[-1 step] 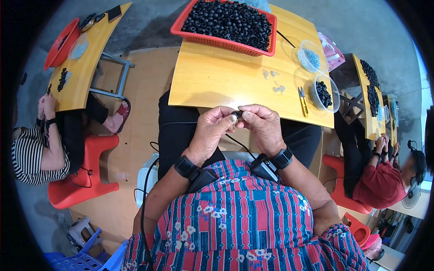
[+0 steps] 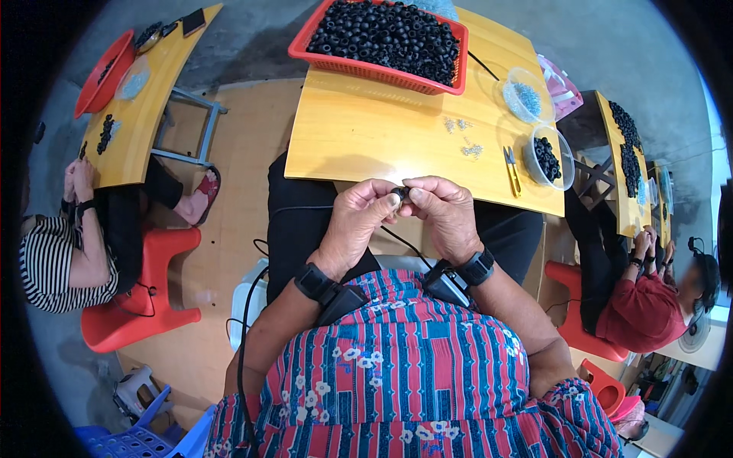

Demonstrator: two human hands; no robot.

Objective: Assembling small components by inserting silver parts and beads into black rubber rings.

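Observation:
Just off the table's front edge, above my lap, my two hands meet at a small black ring-shaped part [image 2: 399,193]. My left hand [image 2: 356,217] pinches it between thumb and fingertips. From the other side my right hand [image 2: 450,217] closes thumb and forefinger at its right edge. The fingers cover most of the part, and anything tiny between the right fingertips is too small to make out. On the table ahead stands a red basket [image 2: 374,79] heaped with similar black parts [image 2: 389,38].
Small clear pieces [image 2: 473,151] lie on the yellow table [image 2: 359,137]. Yellow-handled snips [image 2: 512,174] rest near a tub of black parts [image 2: 547,160] and a tub of clear pieces [image 2: 527,99]. Co-workers sit left [image 2: 69,259] and right [image 2: 641,305]. A black cable [image 2: 243,366] runs along my left arm.

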